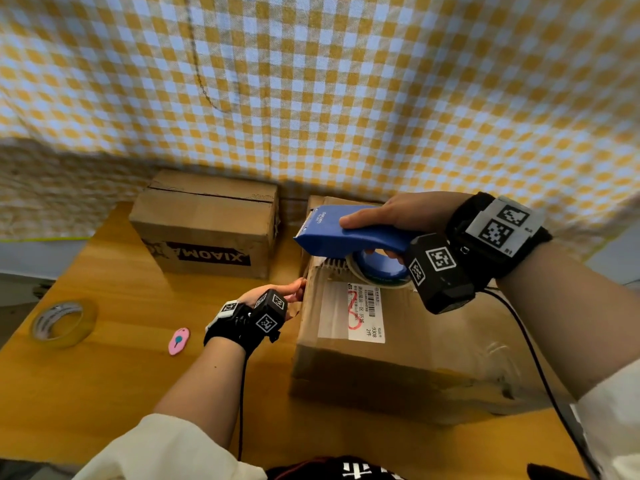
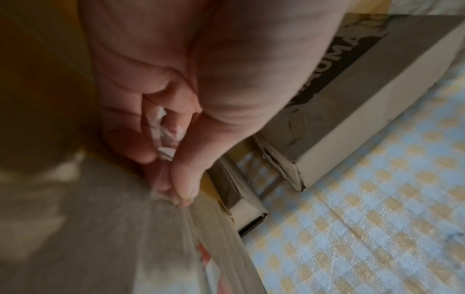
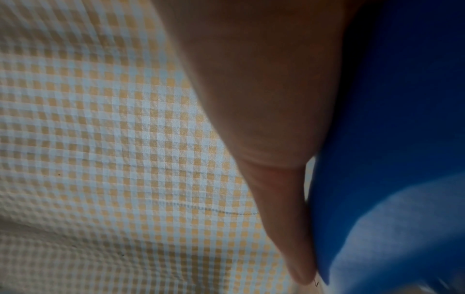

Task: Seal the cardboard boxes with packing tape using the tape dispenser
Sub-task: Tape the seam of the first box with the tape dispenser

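Observation:
My right hand (image 1: 391,216) grips the handle of a blue tape dispenser (image 1: 346,232), held in the air over the far end of the near cardboard box (image 1: 408,362). The dispenser's serrated blade points left, and its tape roll (image 1: 377,270) hangs just above the box top. The right wrist view shows only my thumb (image 3: 276,179) lying along the blue dispenser (image 3: 390,139). At the box's upper left edge, my left hand (image 1: 291,289) pinches clear packing tape (image 2: 166,139) between thumb and fingertips (image 2: 183,191). A second box (image 1: 207,223), printed in black, stands behind on the left.
On the wooden table (image 1: 104,375), a loose roll of clear tape (image 1: 64,322) lies at the left and a small pink item (image 1: 179,340) lies near my left wrist. A third box (image 2: 239,199) sits behind the near one. Checked cloth (image 1: 346,98) hangs behind.

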